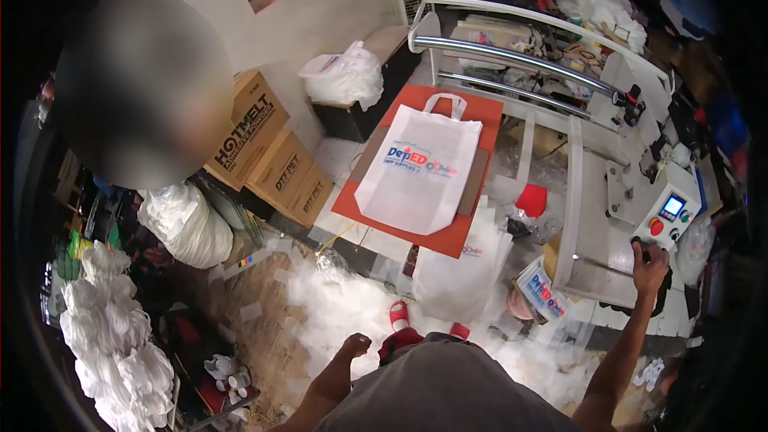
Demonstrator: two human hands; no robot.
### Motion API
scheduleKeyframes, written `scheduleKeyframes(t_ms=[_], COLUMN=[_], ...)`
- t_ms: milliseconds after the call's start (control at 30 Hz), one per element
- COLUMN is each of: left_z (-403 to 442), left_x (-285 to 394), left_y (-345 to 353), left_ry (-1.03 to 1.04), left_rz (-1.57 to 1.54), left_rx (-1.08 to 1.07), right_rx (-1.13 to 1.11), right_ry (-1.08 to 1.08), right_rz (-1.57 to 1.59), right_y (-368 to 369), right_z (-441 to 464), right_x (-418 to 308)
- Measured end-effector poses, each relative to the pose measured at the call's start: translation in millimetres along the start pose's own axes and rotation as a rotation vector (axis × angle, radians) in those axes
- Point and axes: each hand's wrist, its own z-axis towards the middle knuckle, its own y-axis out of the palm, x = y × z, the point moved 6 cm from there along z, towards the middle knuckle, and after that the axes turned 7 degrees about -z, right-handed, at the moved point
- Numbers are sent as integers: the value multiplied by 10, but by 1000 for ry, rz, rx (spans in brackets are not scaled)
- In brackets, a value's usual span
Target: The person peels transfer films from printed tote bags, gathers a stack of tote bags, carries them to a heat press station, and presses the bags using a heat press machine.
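My left hand (358,344) hangs at my side above the white-strewn floor, its fingers curled in, with nothing visible in it. My right hand (650,266) reaches to the front edge of the heat press, just under its control box (670,212); its fingers are apart and touch the machine's edge. A white tote bag (412,168) with a blue and red "DepED" print lies flat on the orange-red press platen (360,200). The bag's handles lie at the far end.
Printed white bags (456,280) are stacked below the platen's front edge. Printed transfer sheets (542,292) sit to their right. Cardboard boxes (288,176) stand left, near a white sack (186,224) and bundled white bags (120,336). Metal press rails (512,58) span the back.
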Motion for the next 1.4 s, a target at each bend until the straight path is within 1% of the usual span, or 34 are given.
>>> scheduleKeyframes(t_ms=[67,133,200,267,300,333,400,467,533,567,667,733,767,800,833,867,900,933,967,1000,1033,1067,1100,1200,1267,1333,1400], left_z=[-26,-110,-114,-112,-136,-134,-159,-174,-374,-392,-425,-470,-374,-294,-188,-261,-323,-323,-356,-391,-438,-470,-521,-741,-920,-1124,-1370], left_x=[68,210,267,330,304,293,260,255,485,517,533,574,338,89,35,245,396,505,591,680,790,804,774,714,571,564,405], left_y=[-44,-191,-241,-259,-232,-225,-209,-140,-59,-2,132,264,378,488,541,560,601,614,618,614,599,603,612,689,822,948,1160], left_ry=[-35,-323,-323,-256,-290,-338,-291,-231,-391,-392,-410,-456,-451,-452,-179,-291,-400,-408,-383,-357,-289,-293,-319,-370,-491,-508,-504], left_rz=[-74,-139,-184,-133,-299,-290,-217,-202,-385,-389,-400,-417,-408,-418,-240,-324,-409,-417,-436,-454,-420,-428,-443,-524,-568,-605,-697], left_rx=[45,229,219,263,261,250,256,220,265,258,202,220,179,181,173,203,241,248,298,348,365,375,407,492,465,470,537], right_rx=[37,2,1,-6,8,23,2,41,19,58,16,-36,-36,-88,-99,-113,-119,-78,-39,-45,-118,-187,-156,-207,-196,-186,-170], right_ry=[-20,8,3,4,-3,-9,8,-10,16,-13,-9,-36,-70,-148,-207,-265,-274,-284,-294,-304,-434,-563,-601,-652,-679,-703,-731], right_rz=[7,17,31,36,25,10,46,73,100,99,124,297,287,378,413,450,456,550,645,653,610,563,588,667,689,709,720], right_y=[-39,-36,-4,23,24,5,-42,43,-6,15,45,115,25,32,-31,-83,-53,-42,-27,17,86,149,147,291,292,313,376], right_z=[-7,-3,1,-29,-37,-38,-43,-70,-71,-78,-83,-122,-123,-124,-112,-110,-91,-50,-16,6,-2,-23,-20,-23,-38,-46,-74], right_x=[-22,-28,-15,-15,-55,-79,-196,-238,-451,-547,-977,-1175,-1356,-1465,-1605,-1727,-1771,-1812,-1861,-1943,-2126,-2325,-2492,-2977,-3291,-3586,-3862])
